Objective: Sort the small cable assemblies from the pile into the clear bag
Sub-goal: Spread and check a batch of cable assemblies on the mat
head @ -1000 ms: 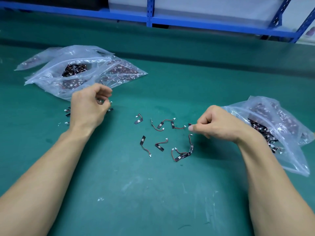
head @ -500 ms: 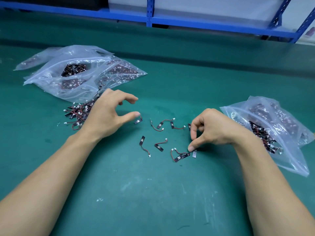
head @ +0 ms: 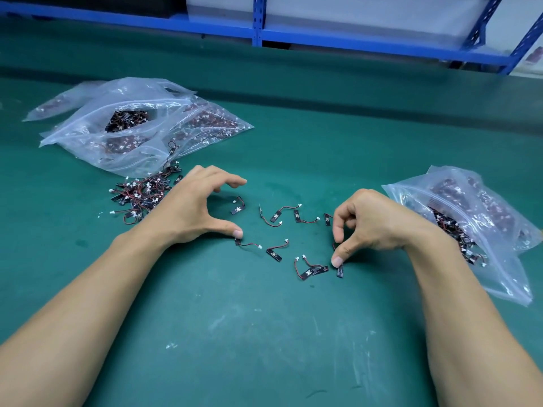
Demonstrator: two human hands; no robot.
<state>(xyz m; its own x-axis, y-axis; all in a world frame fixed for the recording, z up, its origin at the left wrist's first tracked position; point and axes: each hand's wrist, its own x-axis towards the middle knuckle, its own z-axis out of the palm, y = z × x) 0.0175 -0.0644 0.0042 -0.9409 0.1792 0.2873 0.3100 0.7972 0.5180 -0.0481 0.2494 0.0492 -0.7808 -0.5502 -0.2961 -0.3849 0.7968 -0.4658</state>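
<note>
Lower now, the left hand (head: 188, 207) spreads open, holding nothing, thumb tip on a loose cable (head: 249, 245); right hand (head: 373, 227) curls over another cable (head: 340, 271) (pinched or not, I cannot tell), pile (head: 138, 198) beside left bag (head: 88, 136) on worktop (head: 264, 333)

Teal-green tabletop (head: 264, 333), scuffed white. Small cable assemblies (head: 276, 250): black strips, red-black wires, white plugs. Clear plastic bags (head: 141, 133). Blue steel shelving (head: 323, 39).
</note>
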